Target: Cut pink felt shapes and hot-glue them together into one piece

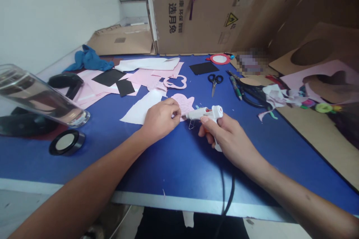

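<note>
My right hand [224, 130] is wrapped round a white hot glue gun [209, 114], its nozzle pointing left and a dark cord hanging below. The nozzle tip is close to the fingertips of my left hand [162, 117], which are pinched together. What they hold, if anything, is hidden. Just behind both hands lies a pink paper cutout [183, 102] with a scalloped edge, partly covered by my left hand. A white sheet of paper [137, 112] lies under and beside my left hand. Beyond it is a pink heart-shaped paper frame [176, 82].
Black-handled scissors [214, 82] and a black card [203, 68] lie farther back on the blue table [174, 179]. Pliers [249, 95] and paper scraps [280, 97] are at the right. A tilted-looking clear bottle [42, 95] and its round lid [66, 142] stand left. Cardboard [202, 18] walls the back.
</note>
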### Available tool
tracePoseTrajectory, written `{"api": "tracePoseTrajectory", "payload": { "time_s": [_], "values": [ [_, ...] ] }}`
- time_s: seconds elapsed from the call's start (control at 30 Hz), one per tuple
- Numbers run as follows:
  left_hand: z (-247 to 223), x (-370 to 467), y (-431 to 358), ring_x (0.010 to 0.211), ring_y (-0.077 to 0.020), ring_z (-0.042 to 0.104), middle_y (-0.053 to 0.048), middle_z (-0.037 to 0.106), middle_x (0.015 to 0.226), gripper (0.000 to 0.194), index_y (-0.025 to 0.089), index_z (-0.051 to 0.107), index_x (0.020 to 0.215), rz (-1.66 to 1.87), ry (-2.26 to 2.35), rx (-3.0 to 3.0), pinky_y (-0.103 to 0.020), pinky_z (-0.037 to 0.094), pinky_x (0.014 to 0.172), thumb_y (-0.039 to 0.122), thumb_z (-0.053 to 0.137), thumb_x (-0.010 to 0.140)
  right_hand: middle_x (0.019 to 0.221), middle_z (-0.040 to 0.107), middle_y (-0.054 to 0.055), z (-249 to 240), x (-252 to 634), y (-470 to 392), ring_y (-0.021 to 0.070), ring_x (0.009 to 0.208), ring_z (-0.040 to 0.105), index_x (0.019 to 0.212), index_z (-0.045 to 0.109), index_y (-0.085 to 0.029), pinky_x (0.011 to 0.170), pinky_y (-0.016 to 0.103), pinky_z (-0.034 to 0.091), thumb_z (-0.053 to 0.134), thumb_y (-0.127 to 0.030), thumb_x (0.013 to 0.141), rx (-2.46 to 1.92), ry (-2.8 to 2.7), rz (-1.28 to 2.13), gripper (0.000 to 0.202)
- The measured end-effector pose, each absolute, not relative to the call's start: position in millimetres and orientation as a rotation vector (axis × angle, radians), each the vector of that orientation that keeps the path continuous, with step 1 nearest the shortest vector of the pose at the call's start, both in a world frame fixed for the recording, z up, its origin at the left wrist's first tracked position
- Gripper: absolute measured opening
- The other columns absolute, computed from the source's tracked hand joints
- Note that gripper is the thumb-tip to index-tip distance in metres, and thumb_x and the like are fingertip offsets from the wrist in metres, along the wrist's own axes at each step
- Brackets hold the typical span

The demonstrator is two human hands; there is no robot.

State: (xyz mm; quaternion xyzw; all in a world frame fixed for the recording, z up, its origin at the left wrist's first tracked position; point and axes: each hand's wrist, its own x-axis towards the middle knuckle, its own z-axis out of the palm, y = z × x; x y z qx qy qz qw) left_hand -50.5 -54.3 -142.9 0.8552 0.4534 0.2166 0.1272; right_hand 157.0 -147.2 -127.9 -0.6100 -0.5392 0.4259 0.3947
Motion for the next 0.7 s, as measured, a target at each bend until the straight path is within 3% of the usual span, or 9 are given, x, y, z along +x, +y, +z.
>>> {"api": "tracePoseTrajectory", "payload": {
  "time_s": [0.7],
  "values": [
    [-137.9, -48.1, -57.1, 0.1, -0.0209, 0.075, -0.001, 0.08, 0.12, 0.019, 0.022, 0.074, 0.08, 0.578, 1.356, 2.446, -0.034, 0.053, 0.081, 0.01, 0.066, 0.091, 0.058, 0.06, -0.001, -126.1, 155.2, -147.4, 0.0132, 0.05, 0.053, 0.071, 0.06, -0.023, 0.05, 0.029, 0.04, 0.059, -0.055, 0.101, -1.597, -1.352, 1.038, 0.044]
  ]
}}
